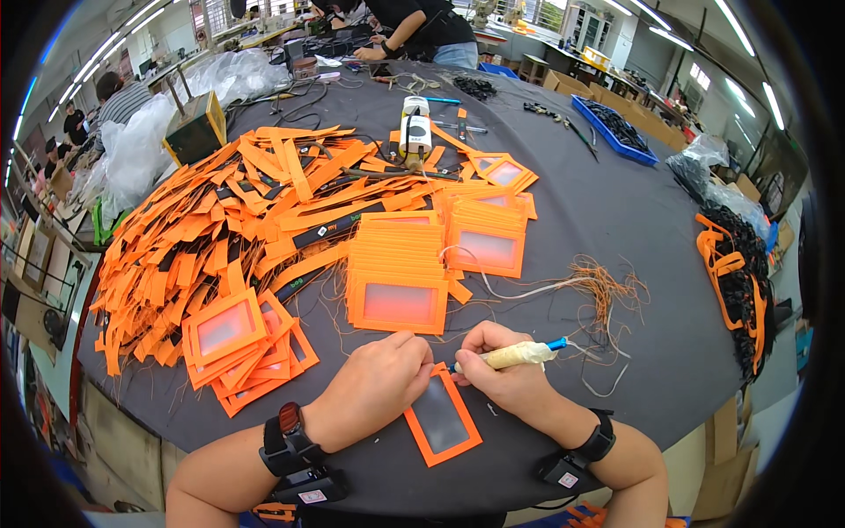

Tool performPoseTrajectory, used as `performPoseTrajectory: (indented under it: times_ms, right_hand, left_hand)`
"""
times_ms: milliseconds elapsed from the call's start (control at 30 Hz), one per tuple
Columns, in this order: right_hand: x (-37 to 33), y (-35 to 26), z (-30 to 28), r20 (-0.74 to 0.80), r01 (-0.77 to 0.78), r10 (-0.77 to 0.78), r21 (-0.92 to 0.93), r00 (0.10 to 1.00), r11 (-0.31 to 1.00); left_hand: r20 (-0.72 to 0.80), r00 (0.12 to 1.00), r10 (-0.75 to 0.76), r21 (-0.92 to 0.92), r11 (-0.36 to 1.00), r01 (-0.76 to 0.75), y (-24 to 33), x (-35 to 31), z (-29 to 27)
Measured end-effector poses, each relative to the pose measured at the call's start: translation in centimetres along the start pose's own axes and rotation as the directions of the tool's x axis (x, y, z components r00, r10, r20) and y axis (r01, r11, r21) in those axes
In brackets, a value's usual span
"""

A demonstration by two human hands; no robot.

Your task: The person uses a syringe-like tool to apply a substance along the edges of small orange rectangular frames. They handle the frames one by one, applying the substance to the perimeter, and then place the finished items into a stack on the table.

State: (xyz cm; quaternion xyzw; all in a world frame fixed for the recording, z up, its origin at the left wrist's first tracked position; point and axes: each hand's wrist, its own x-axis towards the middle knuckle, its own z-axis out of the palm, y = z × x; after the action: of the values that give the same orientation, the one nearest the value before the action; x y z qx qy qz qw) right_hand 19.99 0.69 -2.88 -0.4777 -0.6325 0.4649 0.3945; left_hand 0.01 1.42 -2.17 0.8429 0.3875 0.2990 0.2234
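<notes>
An orange-bordered clear window panel (442, 418) lies flat on the dark cloth in front of me. My left hand (380, 385) is closed in a pinch at its upper left corner; the fingertips are partly hidden. In my right hand (503, 374) I grip a corded pen-shaped tool (519, 354), its handle wrapped in cream tape with a blue rear end. Its tip meets the panel's top edge, near my left fingers. Just beyond my hands stands a fanned stack of similar panels (398, 304), with a second stack (487, 251) to its right.
A large heap of orange and black straps (238, 202) fills the left, with loose panels (227, 330) at its front. Loose orange threads (607, 286) and a pale cord lie right of centre. A white power strip (415, 132), a blue tray (616, 132) and a co-worker (427, 31) are farther back.
</notes>
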Motion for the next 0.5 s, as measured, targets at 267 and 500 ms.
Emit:
performPoseTrajectory:
  times_ms: [267, 500]
  right_hand:
    - [0.00, 0.26, 0.09, -0.024, 0.027, -0.027, -0.010, 0.999, 1.000]
    - [0.04, 0.37, 0.14, -0.023, 0.020, -0.020, -0.005, 1.000, 1.000]
  left_hand:
    - [-0.009, 1.000, -0.001, -0.010, 1.000, 0.001, -0.11, 0.04, 0.13]
    - [-0.022, 1.000, -0.008, -0.012, 1.000, 0.008, -0.18, 0.00, 0.19]
